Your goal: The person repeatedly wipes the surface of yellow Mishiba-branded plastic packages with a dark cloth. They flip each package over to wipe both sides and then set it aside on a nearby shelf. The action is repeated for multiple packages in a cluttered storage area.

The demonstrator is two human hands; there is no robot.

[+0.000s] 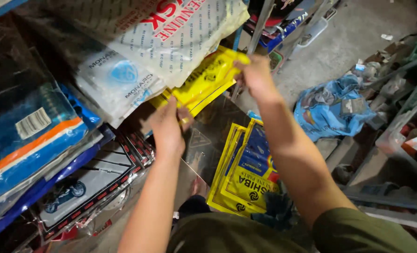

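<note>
both hands grip one yellow packet (pixel 204 82): left hand (pixel 167 125) at its lower end, right hand (pixel 255 75) at its top corner, under white bags (pixel 171 33) on the shelf.

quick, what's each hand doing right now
Left hand: closed, pinching the lower end of the yellow packet.
Right hand: closed, gripping the same packet's upper end.

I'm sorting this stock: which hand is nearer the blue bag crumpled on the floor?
Right. The right hand grips the yellow packet's far end, on the blue bag's side; the left hand holds the packet's other end, farther away.
</note>
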